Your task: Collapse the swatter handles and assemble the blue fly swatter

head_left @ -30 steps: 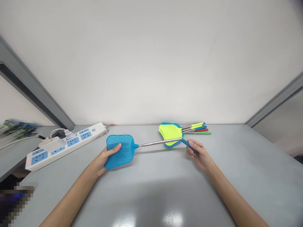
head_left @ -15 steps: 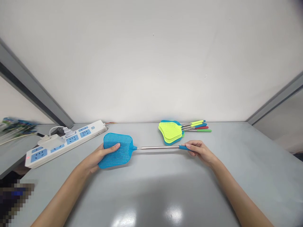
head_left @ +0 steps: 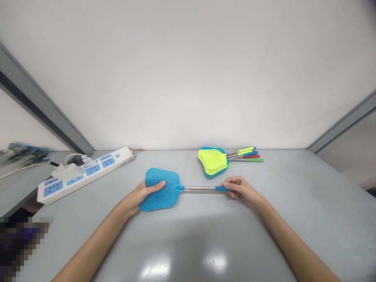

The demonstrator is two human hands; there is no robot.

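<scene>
The left hand point(head_left: 143, 194) is clasping the mesh head point(head_left: 170, 199) and the right hand point(head_left: 237, 190) is narrowly pinching the blue handle point(head_left: 221, 188), the best hold, of a light, springy blue plastic fly swatter point(head_left: 196, 188) over the grey worktop point(head_left: 264, 219).

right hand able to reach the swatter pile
Probably yes: the right hand is near the swatter pile with nothing between them, though it holds the blue swatter's handle and would have to let go.

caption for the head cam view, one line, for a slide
Left hand on the mesh of a blue fly swatter, right hand on its handle.
</scene>
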